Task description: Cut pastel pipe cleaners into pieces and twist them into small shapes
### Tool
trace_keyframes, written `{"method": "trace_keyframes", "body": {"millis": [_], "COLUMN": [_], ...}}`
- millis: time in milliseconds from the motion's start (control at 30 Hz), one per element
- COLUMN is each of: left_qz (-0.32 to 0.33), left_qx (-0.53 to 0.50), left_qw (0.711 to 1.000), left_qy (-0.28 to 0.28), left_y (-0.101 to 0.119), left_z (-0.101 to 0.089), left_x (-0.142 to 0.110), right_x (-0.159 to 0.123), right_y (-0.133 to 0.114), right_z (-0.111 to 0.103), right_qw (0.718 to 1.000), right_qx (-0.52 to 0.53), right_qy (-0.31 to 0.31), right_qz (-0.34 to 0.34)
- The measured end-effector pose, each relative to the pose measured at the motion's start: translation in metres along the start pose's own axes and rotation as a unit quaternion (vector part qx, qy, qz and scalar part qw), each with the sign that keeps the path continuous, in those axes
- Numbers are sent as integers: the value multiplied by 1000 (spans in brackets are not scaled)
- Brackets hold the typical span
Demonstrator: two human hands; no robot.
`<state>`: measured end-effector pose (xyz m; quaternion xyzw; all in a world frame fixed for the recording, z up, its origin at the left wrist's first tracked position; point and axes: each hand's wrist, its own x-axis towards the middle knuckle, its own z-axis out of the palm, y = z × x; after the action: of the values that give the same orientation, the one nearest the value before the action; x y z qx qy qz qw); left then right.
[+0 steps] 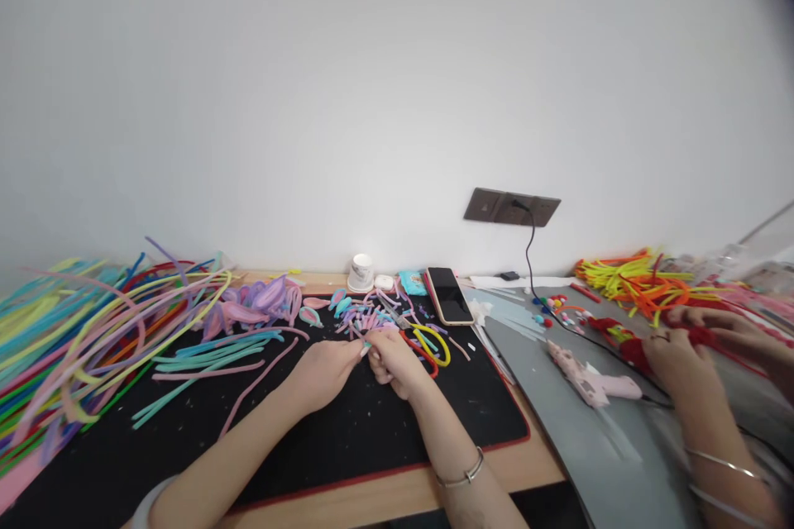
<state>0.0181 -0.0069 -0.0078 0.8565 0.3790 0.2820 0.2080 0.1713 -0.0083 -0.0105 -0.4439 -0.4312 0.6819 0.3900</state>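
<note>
My left hand (323,374) and my right hand (398,364) meet fingertip to fingertip above the black mat (347,450). Both are closed in a pinch around a short teal pipe cleaner (367,345), of which only a small bit shows. Just beyond them lies a pile of short purple, pink and teal pipe cleaner pieces (365,318). Scissors with yellow and red handles (432,345) rest beside my right hand. Left of my left hand are longer teal pipe cleaners (211,358) and pink ones.
Bundles of long coloured pipe cleaners (93,339) spread at left, near purple-pink looped shapes (264,302). A paper cup (361,273) and phone (450,296) stand toward the wall. At right, a co-worker's hands (682,359) hold something red near a pink glue gun (592,380).
</note>
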Motion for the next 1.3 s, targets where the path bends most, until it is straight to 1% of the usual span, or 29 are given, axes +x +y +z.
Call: {"method": "trace_keyframes", "body": {"millis": [33, 100, 233, 333, 433, 500, 567, 600, 667, 733, 800, 833, 867, 900, 933, 1000, 1067, 1100, 1133, 1200, 1233, 1300], "left_qz": [3, 5, -22, -54, -62, -76, -110, -128, -158, -175, -189, -194, -198, -201, -203, -205, -207, -209, -213, -228, -238, -256], "left_qx": [25, 43, 10, -17, -81, -167, -283, -347, -466, -566, -637, -658, -668, -669, -663, -635, -605, -594, -589, -592, -598, -608], "left_qw": [1000, 999, 1000, 998, 995, 983, 953, 929, 870, 805, 745, 725, 714, 712, 718, 744, 769, 777, 779, 772, 765, 751], "left_qy": [-3, 0, 14, 15, 11, 3, -13, -21, -30, -38, -55, -62, -66, -65, -59, -36, -8, 4, 15, 26, 26, 21], "left_y": [-2, -3, -1, 3, 4, 4, 4, 5, 6, 8, 9, 9, 9, 9, 9, 9, 8, 8, 8, 8, 7, 5], "left_z": [1, 3, 2, -1, -2, 0, 3, 4, 6, 6, 5, 4, 4, 3, 3, 2, 0, -1, -2, -3, -4, -3], "left_x": [0, 1, 0, -1, -1, 1, 2, 3, 3, 2, 0, -2, -3, -3, -4, -4, -3, -3, -2, -1, 0, 0], "right_x": [0, 0, 0, 1, 3, 4, 3, 2, -1, -5, -8, -8, -8, -8, -7, -7, -11, -14, -18, -28, -32, -38], "right_y": [-1, -3, -6, -5, -3, -2, -2, -3, -4, -6, -8, -8, -9, -10, -11, -17, -23, -26, -29, -31, -30, -26], "right_z": [0, 2, 5, 7, 8, 8, 8, 9, 11, 14, 17, 17, 17, 16, 12, 1, -15, -24, -33, -48, -54, -60], "right_qw": [1000, 1000, 998, 996, 989, 979, 967, 961, 950, 940, 934, 932, 932, 932, 931, 930, 924, 914, 900, 863, 844, 801], "right_qx": [6, 20, 26, -9, -67, -112, -153, -167, -186, -196, -202, -206, -211, -219, -229, -251, -272, -289, -323, -410, -452, -531], "right_qy": [-6, -13, 6, 16, 39, 54, 61, 64, 69, 70, 65, 60, 51, 42, 37, 43, 91, 135, 173, 224, 231, 233], "right_qz": [3, -9, -53, -82, -124, -161, -197, -213, -243, -270, -288, -291, -291, -287, -280, -265, -253, -249, -236, -192, -171, -150]}}
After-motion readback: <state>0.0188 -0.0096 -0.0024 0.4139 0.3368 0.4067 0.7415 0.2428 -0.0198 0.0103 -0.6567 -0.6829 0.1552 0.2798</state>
